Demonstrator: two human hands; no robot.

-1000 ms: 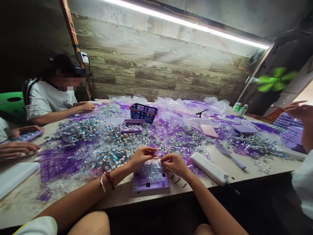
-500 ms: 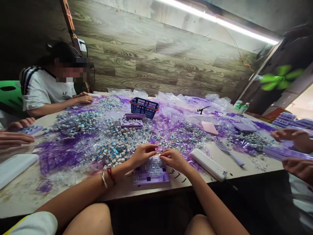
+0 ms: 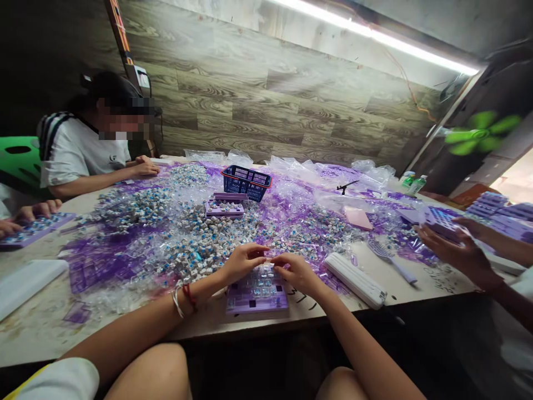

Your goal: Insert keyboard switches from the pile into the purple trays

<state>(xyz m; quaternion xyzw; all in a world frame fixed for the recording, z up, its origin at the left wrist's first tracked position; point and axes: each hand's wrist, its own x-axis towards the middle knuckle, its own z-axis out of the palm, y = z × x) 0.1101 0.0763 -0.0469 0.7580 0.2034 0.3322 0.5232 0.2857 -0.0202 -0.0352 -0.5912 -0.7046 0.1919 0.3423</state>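
Observation:
A purple keyboard-like case (image 3: 258, 306) with rows of clear, bluish square pieces (image 3: 263, 284) lies at the table's front edge before me. Over its far end my left hand (image 3: 245, 263) is closed, thumb and fingertips curled near each other. Facing it from the right, my right hand (image 3: 296, 270) is closed too, its fingertips bent down at the same end. Anything between the fingertips is too small to make out. Just beyond my left hand spreads a heap of small white-and-blue parts (image 3: 195, 250), resembling key switches.
A dark blue basket (image 3: 245, 182) and a filled purple case (image 3: 225, 208) stand amid the heaps. To my right lie a white power-bank-like bar (image 3: 356, 280) and a lilac hairbrush (image 3: 391, 260). Co-workers' hands (image 3: 462, 253) hold a purple keyboard at right; others work at left.
My hands stay over the case's far end with only slight finger movement. The co-worker at right now holds up a purple keyboard; the hands at far left have shifted over another one.

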